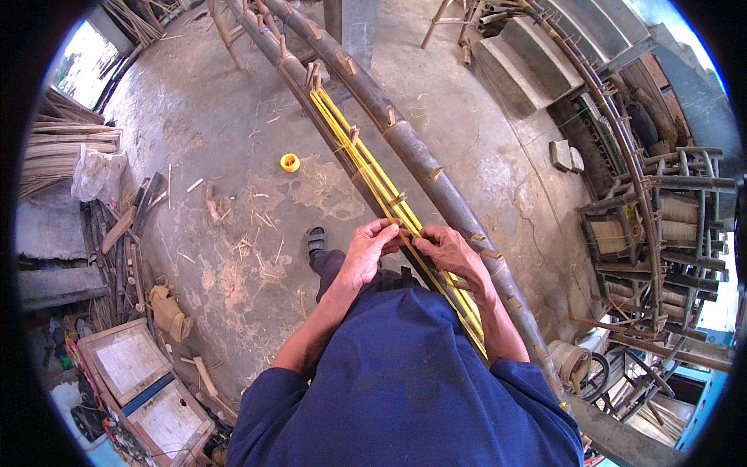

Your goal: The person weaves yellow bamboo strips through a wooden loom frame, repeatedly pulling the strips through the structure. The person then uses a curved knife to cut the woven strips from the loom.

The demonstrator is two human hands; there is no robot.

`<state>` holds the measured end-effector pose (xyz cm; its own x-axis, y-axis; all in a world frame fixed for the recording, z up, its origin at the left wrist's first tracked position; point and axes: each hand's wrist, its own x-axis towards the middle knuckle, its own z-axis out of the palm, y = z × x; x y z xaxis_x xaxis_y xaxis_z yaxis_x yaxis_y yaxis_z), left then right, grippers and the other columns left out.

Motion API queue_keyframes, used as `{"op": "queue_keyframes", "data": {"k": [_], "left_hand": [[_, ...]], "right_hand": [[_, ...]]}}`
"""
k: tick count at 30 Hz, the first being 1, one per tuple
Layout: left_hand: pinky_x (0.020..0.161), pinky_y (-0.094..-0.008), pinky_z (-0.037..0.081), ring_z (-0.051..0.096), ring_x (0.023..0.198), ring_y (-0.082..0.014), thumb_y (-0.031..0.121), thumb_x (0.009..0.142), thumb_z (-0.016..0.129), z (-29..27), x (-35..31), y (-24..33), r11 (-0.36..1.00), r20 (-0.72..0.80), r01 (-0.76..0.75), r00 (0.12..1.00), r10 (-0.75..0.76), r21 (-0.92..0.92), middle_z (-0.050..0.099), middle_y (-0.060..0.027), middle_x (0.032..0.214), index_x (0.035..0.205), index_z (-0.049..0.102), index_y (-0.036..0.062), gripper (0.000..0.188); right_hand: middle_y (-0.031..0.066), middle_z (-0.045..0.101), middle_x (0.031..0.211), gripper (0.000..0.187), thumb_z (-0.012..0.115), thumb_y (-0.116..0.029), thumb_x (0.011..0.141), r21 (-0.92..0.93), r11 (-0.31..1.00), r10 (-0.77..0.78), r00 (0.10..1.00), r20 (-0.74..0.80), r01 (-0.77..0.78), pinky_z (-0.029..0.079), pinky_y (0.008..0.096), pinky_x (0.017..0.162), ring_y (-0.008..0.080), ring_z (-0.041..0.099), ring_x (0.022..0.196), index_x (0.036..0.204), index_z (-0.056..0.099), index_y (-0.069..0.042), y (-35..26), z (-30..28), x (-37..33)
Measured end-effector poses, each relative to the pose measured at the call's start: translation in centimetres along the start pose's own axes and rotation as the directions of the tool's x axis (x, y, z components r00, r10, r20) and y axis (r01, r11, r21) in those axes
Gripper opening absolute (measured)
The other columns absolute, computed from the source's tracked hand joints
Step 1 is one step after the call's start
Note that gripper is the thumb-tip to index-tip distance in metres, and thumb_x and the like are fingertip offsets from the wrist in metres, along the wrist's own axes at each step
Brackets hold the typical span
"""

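Observation:
Yellow strips [342, 131] run lengthwise in a long bundle along a dark bamboo pole [298, 75], among short wooden pegs [355, 135] that stand up from it. My left hand [372, 247] is at the bundle's left edge, thumb and fingers pinched together beside a peg. Across from it, my right hand [454, 253] curls in from the right, its fingertips closed on the strips. The two sets of fingertips almost meet. Whatever thin piece lies between the left fingertips is too small to make out.
A second, thicker pegged bamboo pole [412, 152] runs alongside on the right. On the concrete floor stands a yellow cup [289, 163], with wood scraps around it. Bamboo chairs [677, 210] are stacked at right; a wooden cabinet [128, 362] lies at lower left.

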<state>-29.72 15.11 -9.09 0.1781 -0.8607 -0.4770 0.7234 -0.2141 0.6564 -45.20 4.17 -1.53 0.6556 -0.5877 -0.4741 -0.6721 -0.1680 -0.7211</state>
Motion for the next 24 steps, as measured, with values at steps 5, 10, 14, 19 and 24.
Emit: {"op": "queue_keyframes", "data": {"k": [5, 10, 14, 19, 24], "left_hand": [[0.072, -0.0255, 0.05, 0.067, 0.081, -0.0121, 0.018, 0.092, 0.062, 0.02, -0.04, 0.09, 1.0, -0.003, 0.004, 1.0, -0.004, -0.008, 0.071, -0.0056, 0.095, 0.109, 0.064, 0.0075, 0.02], [0.071, -0.025, 0.051, 0.067, 0.08, -0.0119, 0.017, 0.092, 0.062, -0.05, 0.1, -0.08, 1.0, -0.004, 0.004, 1.0, -0.004, -0.019, 0.071, -0.0055, 0.095, 0.109, 0.064, 0.0075, 0.02], [0.071, -0.0253, 0.051, 0.067, 0.08, -0.0119, 0.017, 0.092, 0.063, -0.1, 0.15, -0.16, 1.0, -0.003, 0.005, 1.0, -0.005, -0.027, 0.071, -0.0055, 0.094, 0.108, 0.064, 0.0075, 0.02], [0.071, -0.0252, 0.052, 0.068, 0.08, -0.0123, 0.018, 0.091, 0.063, -0.31, 0.27, -0.47, 0.999, -0.016, -0.012, 1.0, 0.012, -0.032, 0.071, -0.006, 0.093, 0.107, 0.064, 0.0075, 0.019], [0.071, -0.0257, 0.052, 0.068, 0.082, -0.013, 0.019, 0.091, 0.064, -0.35, 0.2, -0.35, 1.0, -0.014, 0.002, 1.0, -0.002, -0.015, 0.071, -0.0066, 0.094, 0.106, 0.065, 0.0072, 0.019]], "right_hand": [[0.0064, 0.056, 0.065, 0.036, 0.058, -0.032, 0.084, 0.075, 0.997, 0.015, 0.997, 0.075, -0.02, 0.042, 0.0341, 0.057, 0.0131, 0.051, 0.063, 0.092, 0.065, 0.003, -0.66, -0.38, -0.27], [0.0057, 0.057, 0.063, 0.036, 0.059, -0.031, 0.084, 0.101, 0.993, 0.05, 0.996, 0.071, -0.057, 0.042, 0.0333, 0.056, 0.0126, 0.051, 0.061, 0.091, 0.066, 0.003, -0.6, -0.27, -0.24], [0.0068, 0.059, 0.066, 0.036, 0.059, -0.031, 0.084, 0.11, 0.993, 0.039, 0.998, 0.059, -0.046, 0.043, 0.0332, 0.058, 0.0127, 0.053, 0.063, 0.092, 0.066, 0.003, -0.24, -0.13, -0.12], [0.0087, 0.061, 0.068, 0.036, 0.057, -0.03, 0.085, 0.095, 0.995, 0.014, 0.999, 0.047, -0.019, 0.045, 0.0349, 0.06, 0.0139, 0.056, 0.066, 0.092, 0.065, 0.004, -0.06, -0.05, -0.01], [0.0126, 0.062, 0.07, 0.035, 0.055, -0.029, 0.086, 0.042, 0.999, 0.012, 1.0, 0.014, -0.012, 0.045, 0.0355, 0.063, 0.0168, 0.058, 0.067, 0.091, 0.063, 0.005, 0.24, 0.05, 0.06]]}}
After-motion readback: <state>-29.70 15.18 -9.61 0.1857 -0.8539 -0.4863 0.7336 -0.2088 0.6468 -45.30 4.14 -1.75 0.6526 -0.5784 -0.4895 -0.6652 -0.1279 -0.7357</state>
